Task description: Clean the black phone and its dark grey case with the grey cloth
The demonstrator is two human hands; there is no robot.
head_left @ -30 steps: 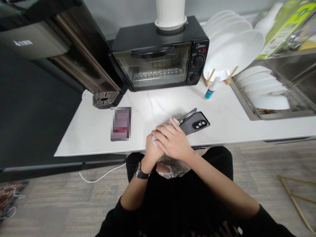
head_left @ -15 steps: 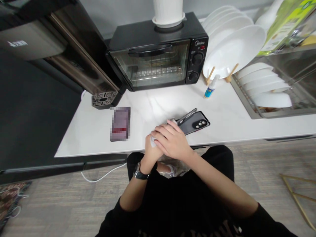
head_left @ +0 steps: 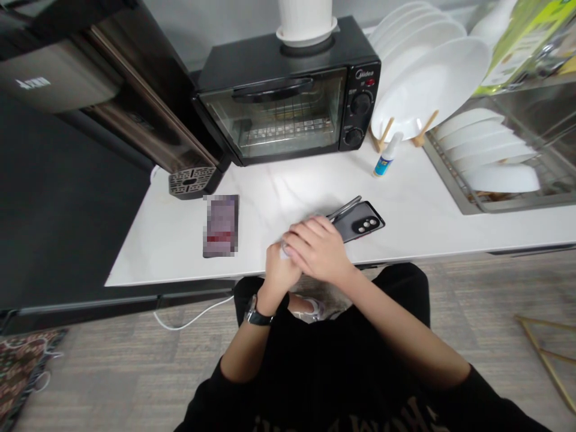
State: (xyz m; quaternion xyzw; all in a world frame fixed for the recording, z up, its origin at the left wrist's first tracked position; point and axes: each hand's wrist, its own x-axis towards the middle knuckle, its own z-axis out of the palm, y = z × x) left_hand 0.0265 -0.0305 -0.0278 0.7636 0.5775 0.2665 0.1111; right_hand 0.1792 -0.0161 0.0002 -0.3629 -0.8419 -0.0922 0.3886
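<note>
White worktop (head_left: 265, 192), grey floor (head_left: 135, 372).
My right hand (head_left: 318, 249) clasps my left hand (head_left: 279, 270), whose grip I cannot tell; oven (head_left: 279, 117) behind.

Behind everything we see a plain grey wall (head_left: 225, 21), and before it a white desk (head_left: 270, 186) with faint marbling and a soft sheen of light. To our left stands a dark, smooth panel (head_left: 58, 198). Below, we have a streaky grey-brown floor (head_left: 135, 372), a patterned rug (head_left: 27, 372) at left and a gold-toned metal frame (head_left: 542, 355) at right.
</note>
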